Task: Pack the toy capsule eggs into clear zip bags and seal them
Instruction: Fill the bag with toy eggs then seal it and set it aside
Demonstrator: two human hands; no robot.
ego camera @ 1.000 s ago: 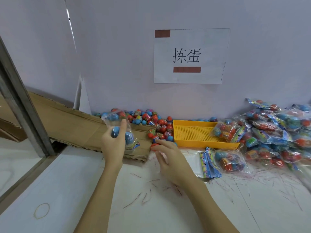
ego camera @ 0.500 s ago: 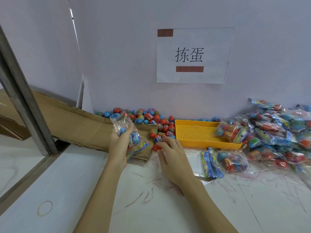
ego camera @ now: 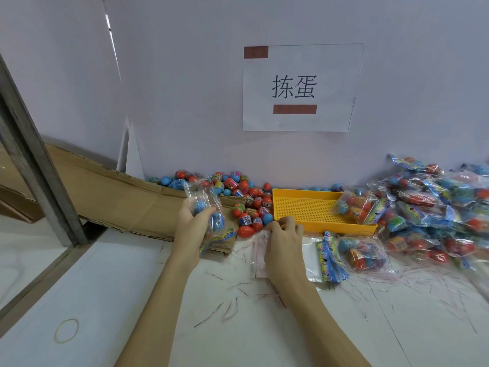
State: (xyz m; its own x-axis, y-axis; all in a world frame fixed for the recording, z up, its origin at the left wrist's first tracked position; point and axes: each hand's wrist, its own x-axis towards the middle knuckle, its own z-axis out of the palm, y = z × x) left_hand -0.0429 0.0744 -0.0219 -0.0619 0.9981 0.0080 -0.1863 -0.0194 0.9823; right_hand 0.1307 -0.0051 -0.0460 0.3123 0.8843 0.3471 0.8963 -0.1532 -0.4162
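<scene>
Bag in hand: a clear zip bag point(ego camera: 205, 207) with blue eggs inside, held up over the cardboard point(ego camera: 127, 197), mouth apparently still unsealed.
Left hand point(ego camera: 191, 226): grip curled round the bag's lower half, fingers wrapped on the eggs.
Right hand point(ego camera: 283, 241): fingertips at the edge of the loose eggs point(ego camera: 251, 202), over flat empty bags point(ego camera: 260, 255) on the surface point(ego camera: 158, 313); whether the grip pinches an egg or a bag cannot be told.
Yellow tray point(ego camera: 312, 207): just beside the right hand; one filled bag leans in its right end.
Packed bags point(ego camera: 436, 205): heaped at right.
Risk, spill: tilting the unsealed bag could let eggs drop out.
Risk, scatter: a nudge to the red egg point(ego camera: 246, 231) at the pile's edge could send it rolling.
</scene>
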